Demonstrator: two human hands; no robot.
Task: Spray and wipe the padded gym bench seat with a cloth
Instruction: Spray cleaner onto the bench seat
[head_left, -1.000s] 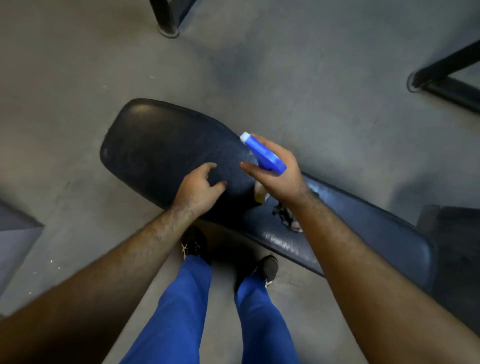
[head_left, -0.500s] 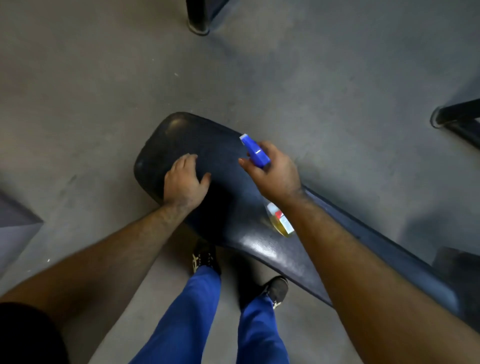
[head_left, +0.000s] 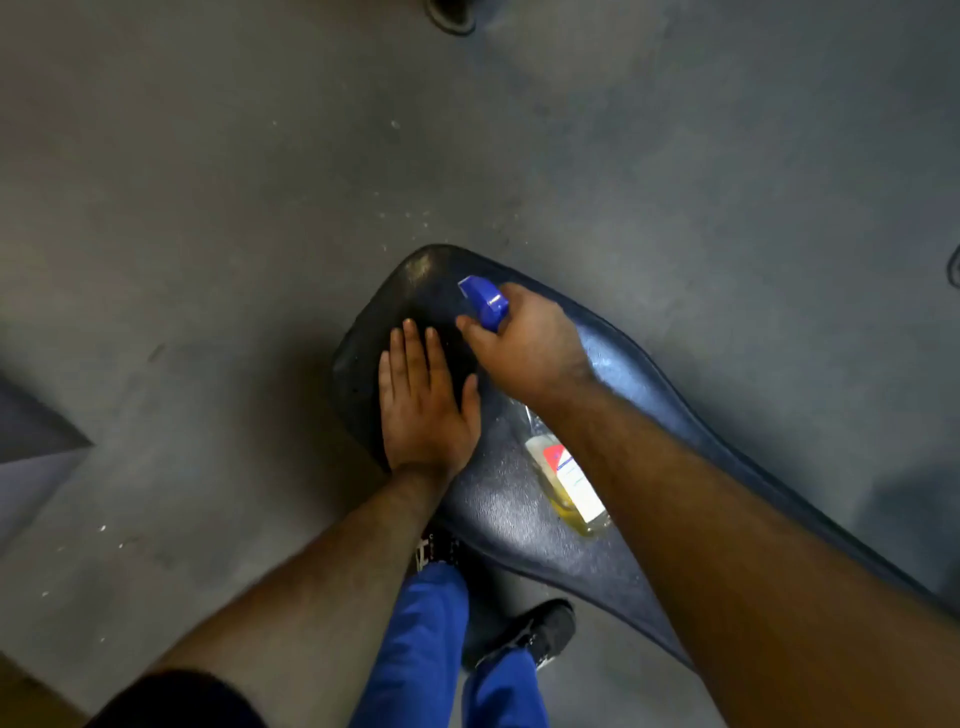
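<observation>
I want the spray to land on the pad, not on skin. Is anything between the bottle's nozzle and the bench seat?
Possibly: the left hand lies flat on the bench seat just beside the spray bottle's blue nozzle, held by the right hand. No cloth shows.

Grey floor (head_left: 208, 182) carries scattered pale specks. Blue trouser legs (head_left: 421, 649) end in black shoes (head_left: 540, 631). A dark equipment foot (head_left: 452, 18) stands at the top edge.
</observation>
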